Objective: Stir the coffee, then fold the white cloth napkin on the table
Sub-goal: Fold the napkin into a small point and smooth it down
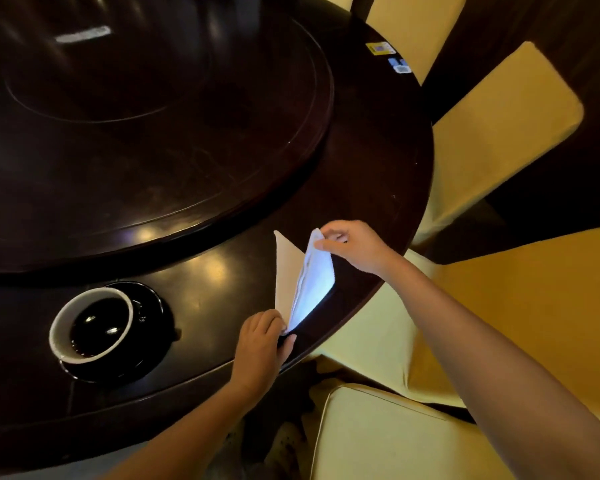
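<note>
Head view shows the napkin (pixel 307 282) at the worktop (pixel 205 271) edge; right hand (pixel 355 245) fingers pinch its raised flap, left hand (pixel 265 336) fingers seemingly clamp the near corner. Slipping could misalign the fold.

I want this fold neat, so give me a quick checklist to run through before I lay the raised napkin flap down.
1. Right hand pinching the flap's far corner of the napkin: ok.
2. Left hand pinning the near corner: ok.
3. Coffee cup clear of the napkin, apart to the left: ok.
4. Bottom layer lying flat on the table: ok where visible.
5. Edges lined up: cannot tell, flap raised.
6. Spoon out of the cup: cannot tell.
</note>
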A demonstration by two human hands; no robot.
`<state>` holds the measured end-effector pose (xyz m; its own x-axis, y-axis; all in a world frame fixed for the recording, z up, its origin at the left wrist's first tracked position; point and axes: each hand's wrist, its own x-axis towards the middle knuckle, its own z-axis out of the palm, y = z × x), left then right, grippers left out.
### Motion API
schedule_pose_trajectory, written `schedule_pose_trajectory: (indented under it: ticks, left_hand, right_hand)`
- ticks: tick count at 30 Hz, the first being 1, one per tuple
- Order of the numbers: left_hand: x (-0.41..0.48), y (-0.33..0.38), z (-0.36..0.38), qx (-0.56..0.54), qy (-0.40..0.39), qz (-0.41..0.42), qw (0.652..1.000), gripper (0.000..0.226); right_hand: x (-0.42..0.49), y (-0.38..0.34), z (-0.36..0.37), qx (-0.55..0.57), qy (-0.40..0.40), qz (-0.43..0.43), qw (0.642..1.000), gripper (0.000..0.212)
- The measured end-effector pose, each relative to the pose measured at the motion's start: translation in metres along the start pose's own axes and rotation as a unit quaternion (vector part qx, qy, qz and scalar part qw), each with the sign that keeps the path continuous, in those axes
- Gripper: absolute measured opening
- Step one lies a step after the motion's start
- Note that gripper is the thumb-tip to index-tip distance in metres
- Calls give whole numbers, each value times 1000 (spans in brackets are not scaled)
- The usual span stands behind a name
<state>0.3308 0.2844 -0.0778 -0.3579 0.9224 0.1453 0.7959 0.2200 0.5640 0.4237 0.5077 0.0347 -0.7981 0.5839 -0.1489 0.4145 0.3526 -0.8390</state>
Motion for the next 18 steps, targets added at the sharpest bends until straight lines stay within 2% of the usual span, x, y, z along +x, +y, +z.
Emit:
schedule_pose_trajectory:
  ticks: [6, 10, 18]
  left_hand:
    - [2, 10, 4, -20, 72, -156, 985, 15]
    - [3, 10, 7, -15, 89, -165, 982, 16]
    - [13, 11, 5, 75, 75, -147, 983, 30]
  right_hand:
    - [64, 6, 40, -21, 8, 43, 999, 19]
    - [82, 20, 64, -55, 28, 55, 997, 21]
    - [79, 43, 101, -248, 141, 19, 958, 23]
